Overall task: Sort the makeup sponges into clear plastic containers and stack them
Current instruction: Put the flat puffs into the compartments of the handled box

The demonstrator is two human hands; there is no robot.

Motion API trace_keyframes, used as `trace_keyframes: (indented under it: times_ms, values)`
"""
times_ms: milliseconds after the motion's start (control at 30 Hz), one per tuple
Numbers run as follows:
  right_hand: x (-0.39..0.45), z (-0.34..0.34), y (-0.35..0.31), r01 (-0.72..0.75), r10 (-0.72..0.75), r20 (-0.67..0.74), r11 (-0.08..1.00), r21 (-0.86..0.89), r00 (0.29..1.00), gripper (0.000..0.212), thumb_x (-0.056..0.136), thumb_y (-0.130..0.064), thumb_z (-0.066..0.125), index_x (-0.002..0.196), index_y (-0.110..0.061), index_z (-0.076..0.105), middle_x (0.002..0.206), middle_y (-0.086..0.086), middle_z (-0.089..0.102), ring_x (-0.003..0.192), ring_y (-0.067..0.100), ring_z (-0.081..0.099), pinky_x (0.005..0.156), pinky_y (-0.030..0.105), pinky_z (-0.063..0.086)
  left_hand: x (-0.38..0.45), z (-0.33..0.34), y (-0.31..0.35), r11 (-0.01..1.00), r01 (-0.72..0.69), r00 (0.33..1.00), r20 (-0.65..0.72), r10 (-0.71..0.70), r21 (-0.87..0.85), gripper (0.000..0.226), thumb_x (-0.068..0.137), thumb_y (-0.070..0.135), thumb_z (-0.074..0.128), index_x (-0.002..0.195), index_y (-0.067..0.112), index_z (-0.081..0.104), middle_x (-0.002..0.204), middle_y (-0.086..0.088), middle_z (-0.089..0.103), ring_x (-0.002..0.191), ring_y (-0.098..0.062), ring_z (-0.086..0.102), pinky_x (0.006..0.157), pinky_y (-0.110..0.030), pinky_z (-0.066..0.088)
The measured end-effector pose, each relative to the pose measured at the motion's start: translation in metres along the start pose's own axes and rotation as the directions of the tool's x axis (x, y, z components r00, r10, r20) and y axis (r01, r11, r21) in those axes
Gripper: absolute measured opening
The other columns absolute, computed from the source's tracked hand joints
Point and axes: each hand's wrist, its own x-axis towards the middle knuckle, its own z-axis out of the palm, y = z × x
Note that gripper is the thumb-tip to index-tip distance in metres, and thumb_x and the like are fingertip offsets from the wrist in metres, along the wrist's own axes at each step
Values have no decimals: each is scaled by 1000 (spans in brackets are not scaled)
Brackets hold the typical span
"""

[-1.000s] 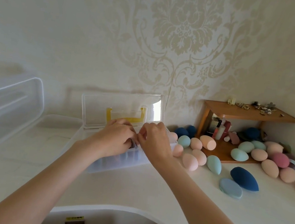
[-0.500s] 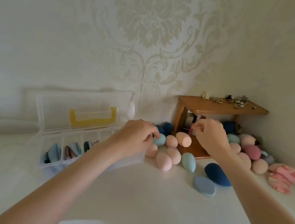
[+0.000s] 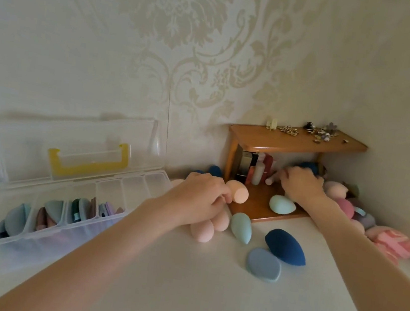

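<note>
An open clear compartment box (image 3: 77,229) with a yellow handle (image 3: 86,165) on its lid sits at the left, and several flat sponges stand in its near compartments. My left hand (image 3: 200,199) lies curled over a cluster of peach sponges (image 3: 202,231), its fingertips touching another peach sponge (image 3: 239,195) at the shelf's edge. My right hand (image 3: 300,184) reaches into the lower level of the wooden shelf (image 3: 293,140), fingers down among the sponges; what they hold is hidden. A teal sponge (image 3: 241,226), a navy sponge (image 3: 285,249) and a flat blue sponge (image 3: 263,263) lie between my arms.
A mint sponge (image 3: 281,204) rests on the shelf's base. Cosmetic tubes (image 3: 252,168) stand under the shelf top, and small trinkets (image 3: 317,134) lie on it. More pink and mauve sponges (image 3: 347,205) and striped pink ones (image 3: 392,242) fill the right corner by the wall.
Both hands left the compartment box and moved right. The left went to the peach sponges, the right went further into the shelf's lower level. The view turned right, and the large clear bin left the frame.
</note>
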Motion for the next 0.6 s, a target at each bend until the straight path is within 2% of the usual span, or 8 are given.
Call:
trace_keyframes:
  times_ms: [100, 167, 200, 267, 333, 367, 500, 600]
  values:
    - [-28, -20, -4, -12, 35, -259, 996, 90, 965, 34, 99, -24, 33, 98, -5, 62, 95, 15, 62, 88, 31, 55, 77, 39, 44, -2, -1, 0, 1000, -9, 1000, -21, 9, -13, 27, 93, 18, 41, 105, 23, 65, 115, 4, 63, 105, -15, 56, 102, -39, 38]
    - [-51, -34, -18, 22, 20, -290, 990, 140, 957, 29, 97, -22, 40, 95, -5, 63, 83, 9, 58, 73, 23, 51, 57, 28, 38, -7, -5, 0, 1000, -18, 999, -40, 17, -23, 27, 92, 17, 42, 105, 22, 65, 114, 4, 64, 105, -16, 57, 101, -38, 39]
    - [-61, -39, -28, 76, -28, -251, 981, 180, 968, 25, 95, -21, 46, 95, -5, 65, 83, 8, 58, 73, 21, 53, 57, 27, 40, -11, -7, -1, 1000, -11, 999, -50, 10, -23, 27, 92, 17, 42, 106, 21, 65, 115, 3, 64, 106, -17, 57, 100, -36, 39]
    - [-80, -45, -56, 255, -210, -186, 928, 270, 960, 18, 89, -19, 56, 97, -9, 69, 88, 5, 63, 82, 20, 59, 69, 28, 46, -22, -15, -7, 1000, 20, 997, -81, -21, -17, 28, 91, 15, 43, 109, 19, 65, 116, 1, 64, 105, -21, 58, 96, -32, 41]
    - [-95, -46, -86, 412, -350, -230, 844, 343, 908, 15, 87, -17, 60, 95, -11, 71, 89, 5, 70, 85, 19, 64, 76, 30, 51, -35, -24, -16, 998, 51, 989, -141, -55, -28, 28, 90, 11, 45, 108, 18, 66, 112, -1, 65, 99, -23, 60, 86, -26, 42]
    - [-100, -46, -99, 450, -369, -266, 802, 394, 890, 13, 86, -15, 60, 92, -11, 71, 86, 8, 72, 82, 20, 66, 76, 31, 53, -43, -29, -21, 997, 70, 981, -177, -76, -40, 28, 89, 8, 45, 104, 17, 67, 108, -1, 65, 96, -24, 61, 82, -25, 41]
    - [-117, -40, -148, 484, -382, -299, 635, 602, 874, 10, 85, -17, 64, 92, -9, 66, 78, 11, 73, 70, 19, 68, 65, 28, 54, -86, -50, -54, 975, 189, 935, -284, -214, -113, 22, 87, 2, 47, 88, 13, 66, 90, -3, 63, 85, -26, 62, 79, -36, 47]
    - [-132, -28, -179, 499, -442, -264, 582, 642, 857, 15, 89, -20, 61, 97, -11, 53, 75, 6, 70, 57, 10, 60, 58, 20, 49, -116, -60, -77, 959, 245, 934, -231, -274, -143, 23, 86, 1, 50, 85, 15, 69, 86, 5, 63, 87, -21, 65, 79, -25, 47]
